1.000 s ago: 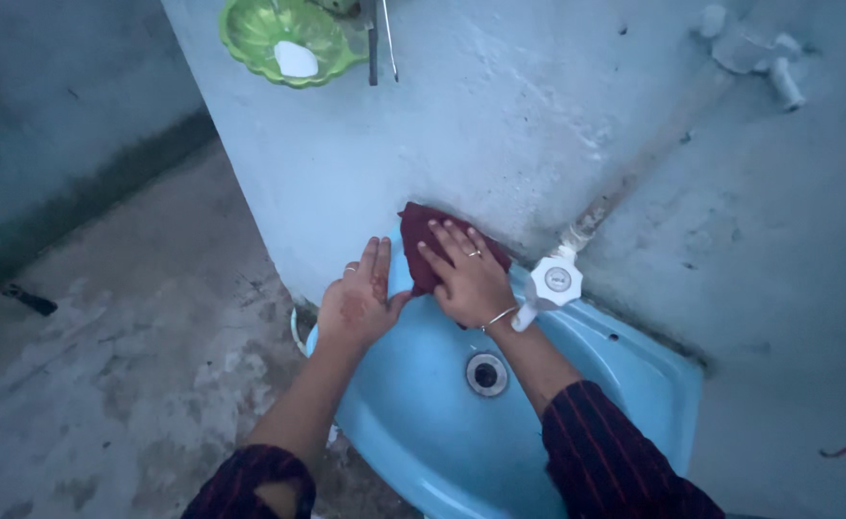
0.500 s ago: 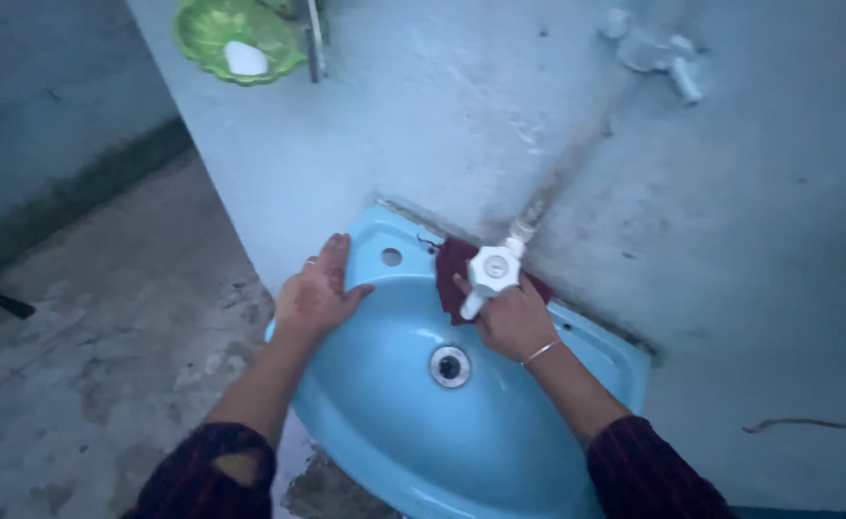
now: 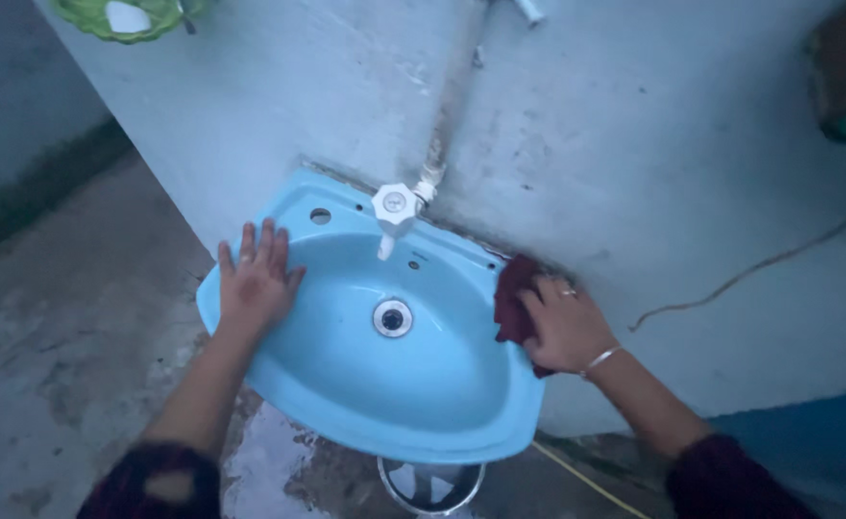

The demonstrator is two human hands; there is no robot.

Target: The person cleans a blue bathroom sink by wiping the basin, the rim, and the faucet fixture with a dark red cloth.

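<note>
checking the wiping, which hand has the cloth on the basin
The right hand, pressing the dark red cloth on the blue basin's right rim by the wall. The left hand lies flat and bare on the left rim.

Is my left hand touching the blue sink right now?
Touching. The head view shows the left hand lying flat, fingers spread, on the left rim of the sink, with no gap.

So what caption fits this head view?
Right hand presses a dark red cloth on a blue sink's rim; left hand rests opposite.
</note>
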